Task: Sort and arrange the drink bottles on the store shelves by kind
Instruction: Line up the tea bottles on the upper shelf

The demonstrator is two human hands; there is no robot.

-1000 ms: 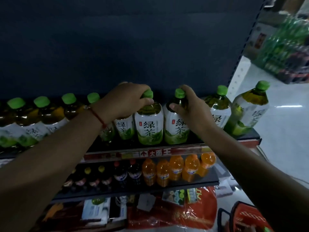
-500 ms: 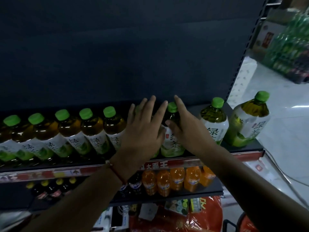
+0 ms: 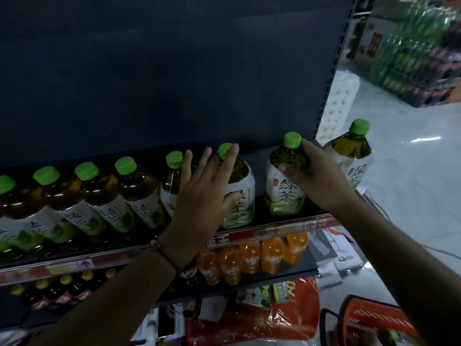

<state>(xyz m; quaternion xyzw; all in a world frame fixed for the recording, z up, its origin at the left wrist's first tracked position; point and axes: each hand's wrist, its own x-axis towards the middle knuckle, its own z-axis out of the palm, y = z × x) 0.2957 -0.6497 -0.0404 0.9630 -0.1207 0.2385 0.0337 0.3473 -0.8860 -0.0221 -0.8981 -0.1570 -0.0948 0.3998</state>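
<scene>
Open gap on the shelf (image 3: pixel 279 222) between two green tea bottles (image 3: pixel 238 196) (image 3: pixel 284 186); elsewhere bottles tightly packed.

Left hand (image 3: pixel 203 193): 1.0 s ago it was curled over the cap of a green tea bottle; fingers straightened by 0.5 s ago, and now lie spread flat against the fronts of two adjacent green tea bottles (image 3: pixel 238 188), fingertips toward 12 o'clock.

Right hand (image 3: pixel 315 177): 1.0 s ago gripping the bottle next to the left hand's; now shifted toward 3 o'clock, gripping the shoulder of the second-from-end bottle (image 3: pixel 285 181), which was untouched before.

A gap now shows on the upper shelf (image 3: pixel 259 208) between the two hands' bottles.

Camera view has moved; the row appears lower and more tilted.
</scene>
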